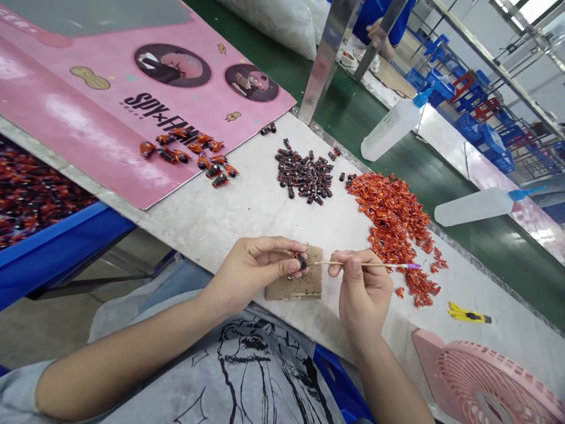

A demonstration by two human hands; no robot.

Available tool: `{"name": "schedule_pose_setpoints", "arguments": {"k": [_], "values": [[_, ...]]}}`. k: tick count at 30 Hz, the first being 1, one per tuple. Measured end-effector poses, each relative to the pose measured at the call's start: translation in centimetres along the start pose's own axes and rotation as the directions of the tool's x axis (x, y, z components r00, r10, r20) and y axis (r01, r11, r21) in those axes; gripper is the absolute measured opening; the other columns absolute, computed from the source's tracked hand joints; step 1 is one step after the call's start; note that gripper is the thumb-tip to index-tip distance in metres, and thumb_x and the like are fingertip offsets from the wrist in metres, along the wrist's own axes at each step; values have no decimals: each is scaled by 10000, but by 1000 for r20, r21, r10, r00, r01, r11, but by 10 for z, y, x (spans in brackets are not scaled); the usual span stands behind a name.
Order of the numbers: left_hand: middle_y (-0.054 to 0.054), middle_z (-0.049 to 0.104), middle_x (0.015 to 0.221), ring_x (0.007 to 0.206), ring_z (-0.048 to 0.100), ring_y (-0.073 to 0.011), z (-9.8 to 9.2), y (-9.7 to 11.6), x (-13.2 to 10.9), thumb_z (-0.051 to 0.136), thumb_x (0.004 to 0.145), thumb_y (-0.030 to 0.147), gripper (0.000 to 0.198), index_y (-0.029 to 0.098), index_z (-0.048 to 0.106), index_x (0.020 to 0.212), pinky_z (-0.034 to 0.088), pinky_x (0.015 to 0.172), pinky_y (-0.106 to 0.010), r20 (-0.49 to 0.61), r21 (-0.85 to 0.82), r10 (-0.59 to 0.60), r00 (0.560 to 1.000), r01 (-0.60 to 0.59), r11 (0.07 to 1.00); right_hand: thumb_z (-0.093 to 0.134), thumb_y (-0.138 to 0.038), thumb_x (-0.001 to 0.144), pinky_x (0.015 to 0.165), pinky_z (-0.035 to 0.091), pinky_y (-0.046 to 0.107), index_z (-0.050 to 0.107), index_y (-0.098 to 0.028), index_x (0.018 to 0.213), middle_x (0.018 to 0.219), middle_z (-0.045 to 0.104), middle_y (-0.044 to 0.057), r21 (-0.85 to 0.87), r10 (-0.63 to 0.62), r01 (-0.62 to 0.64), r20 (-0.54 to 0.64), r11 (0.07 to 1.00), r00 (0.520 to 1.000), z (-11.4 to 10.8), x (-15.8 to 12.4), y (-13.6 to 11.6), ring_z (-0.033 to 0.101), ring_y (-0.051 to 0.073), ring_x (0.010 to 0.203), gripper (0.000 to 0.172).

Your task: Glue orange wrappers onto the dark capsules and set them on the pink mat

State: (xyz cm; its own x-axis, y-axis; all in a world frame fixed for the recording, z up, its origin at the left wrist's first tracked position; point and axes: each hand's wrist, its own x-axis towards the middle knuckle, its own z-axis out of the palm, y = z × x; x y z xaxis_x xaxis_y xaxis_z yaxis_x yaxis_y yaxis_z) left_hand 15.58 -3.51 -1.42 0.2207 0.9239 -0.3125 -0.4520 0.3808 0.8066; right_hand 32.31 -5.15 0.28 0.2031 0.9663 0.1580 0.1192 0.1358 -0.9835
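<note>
Between the thumb and fingers of my left hand (260, 265) is a small black part (301, 261) with a bit of orange on it. My right hand (364, 282) pinches a thin wooden stick (379, 265) with a purple end on the right; its other tip points at the black part, a short gap away. Beneath both sits a stained cardboard piece (293, 288). Beyond my hands lies a pile of small black parts (304, 175). A larger heap of orange parts (392, 215) spreads behind my right hand.
Joined orange-and-black pieces (189, 147) lie on and beside a pink printed mat (110, 141). A blue bin (66, 241) stands left. Two white bottles (477, 206) lean on the green surface. Right are a yellow cutter (468, 313) and pink fan (489, 377). A person in blue (388, 23) sits opposite.
</note>
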Motion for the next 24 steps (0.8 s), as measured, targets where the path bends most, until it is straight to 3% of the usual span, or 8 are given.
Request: {"name": "schedule_pose_setpoints", "arguments": {"k": [5, 9, 19, 24], "values": [[-59, 803, 825, 618, 725, -171, 3, -3, -2, 938, 564, 369, 321, 183, 804, 788, 642, 680, -315, -7, -2, 3, 1000, -3, 1000, 650, -446, 918, 635, 508, 323, 632, -227, 785, 604, 629, -19, -24, -137, 139, 48, 990, 989, 3, -3, -10, 593, 146, 571, 257], [-44, 805, 821, 637, 731, -161, 5, -2, -3, 944, 561, 353, 299, 197, 803, 773, 641, 671, -280, -14, -25, 24, 1000, -25, 999, 633, -378, 943, 644, 508, 325, 642, -228, 806, 632, 642, -16, -15, -172, 175, 97, 984, 980, 2, -3, -11, 612, 147, 597, 203], [-45, 804, 829, 664, 740, -186, 4, -4, -5, 925, 592, 367, 300, 204, 800, 810, 652, 699, -329, 7, 18, 21, 1000, -21, 1000, 560, -306, 986, 663, 521, 357, 646, -222, 884, 678, 675, 22, -91, -279, 301, 202, 949, 939, -1, -6, -10, 661, 182, 687, 157], [-39, 808, 820, 650, 732, -170, 4, -2, -4, 931, 584, 338, 260, 222, 814, 785, 643, 678, -295, 10, 3, 26, 1000, -26, 1000, 486, -275, 1015, 689, 503, 340, 645, -222, 926, 812, 678, 48, -105, -296, 355, 364, 929, 883, -8, -2, -14, 649, 184, 795, 190]]}}
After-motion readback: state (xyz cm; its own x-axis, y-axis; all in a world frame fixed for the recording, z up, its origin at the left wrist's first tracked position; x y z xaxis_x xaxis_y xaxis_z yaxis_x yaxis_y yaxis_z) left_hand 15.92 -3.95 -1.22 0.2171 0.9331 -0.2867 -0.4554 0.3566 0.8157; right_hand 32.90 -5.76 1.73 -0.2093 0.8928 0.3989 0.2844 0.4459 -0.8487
